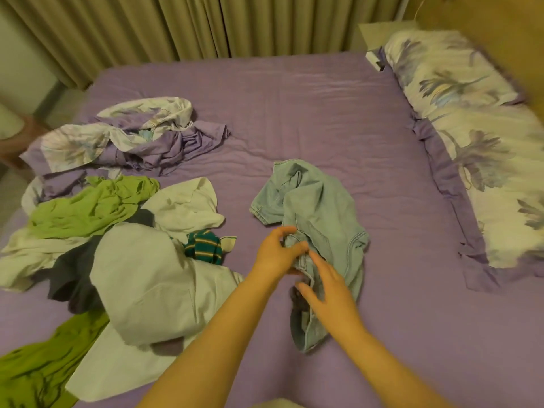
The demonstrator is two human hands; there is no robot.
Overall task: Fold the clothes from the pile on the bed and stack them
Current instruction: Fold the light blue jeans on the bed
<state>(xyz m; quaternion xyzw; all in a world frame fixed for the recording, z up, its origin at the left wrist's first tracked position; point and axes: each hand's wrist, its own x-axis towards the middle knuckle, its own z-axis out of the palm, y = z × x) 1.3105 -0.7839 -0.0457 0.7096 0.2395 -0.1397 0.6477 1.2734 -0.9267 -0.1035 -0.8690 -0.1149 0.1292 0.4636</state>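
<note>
Near the lower middle of the frame, the left hand [276, 254] is pinching the denim shirt [315, 231], probably to find an edge. Its partner, the right hand [326, 290], is reaching with fingers loose, grasping nothing, while the pile [117, 231] is waiting at the left on the bed [323, 113].

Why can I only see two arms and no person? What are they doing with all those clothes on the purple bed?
The camera sits on the person's head and looks down, so you see only their arms, just as you see your own. There is only this one picture. The left hand pinches a light blue denim garment that lies crumpled on the purple bed sheet. The right hand reaches toward the same garment with its fingers spread. To the left lies the pile of clothes waiting to be folded: green, white, dark and striped pieces. Behind it is a bunched-up flowery cover, and flowery pillows lie on the right. Nothing is folded yet.
</note>
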